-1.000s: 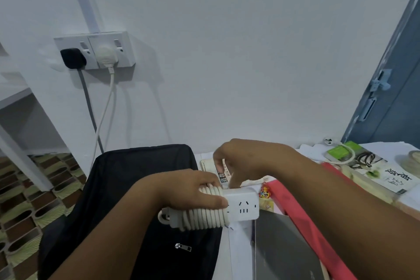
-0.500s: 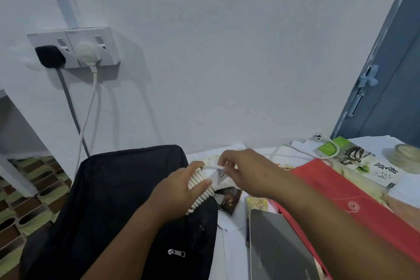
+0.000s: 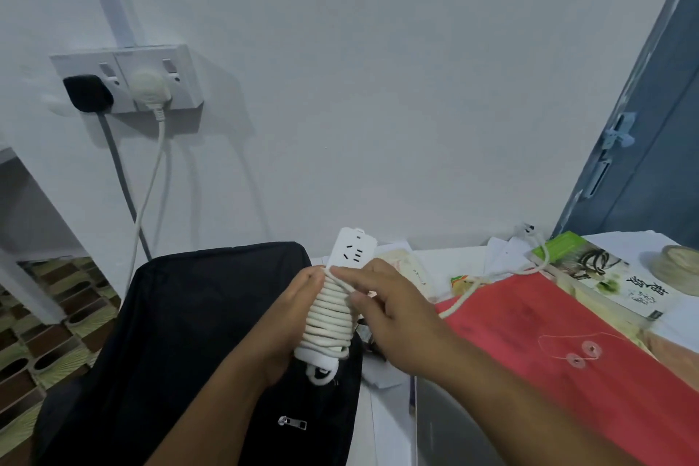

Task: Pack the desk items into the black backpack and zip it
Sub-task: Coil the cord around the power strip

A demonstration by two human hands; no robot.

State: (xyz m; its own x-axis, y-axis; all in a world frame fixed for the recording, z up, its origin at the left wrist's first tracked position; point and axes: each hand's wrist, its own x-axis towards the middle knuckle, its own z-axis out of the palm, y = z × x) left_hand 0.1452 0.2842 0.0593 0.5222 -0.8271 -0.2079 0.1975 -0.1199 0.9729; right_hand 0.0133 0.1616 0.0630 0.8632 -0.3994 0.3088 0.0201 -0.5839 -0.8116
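A white power strip [image 3: 351, 252] is held nearly upright above the right edge of the black backpack [image 3: 196, 333], its socket end pointing up and its own white cord [image 3: 328, 316] wound in tight coils round its lower body. The left hand [image 3: 291, 318] grips the coiled part from the left, its fingers curled behind the strip. The right hand [image 3: 393, 308] pinches a strand of the cord against the top of the coils between thumb and forefinger, its other fingers loosely bent. The free end of the cord trails off to the right over a red envelope [image 3: 567, 344] lying on the counter [image 3: 454, 257]. A silver zipper pull [image 3: 292, 423] shows on the backpack's front. Beyond the envelope lies a green and white booklet [image 3: 601, 272], and a grey laptop [image 3: 454, 427] sits at the near edge. On the wall a double socket [image 3: 128, 77] carries a black plug and a white one.
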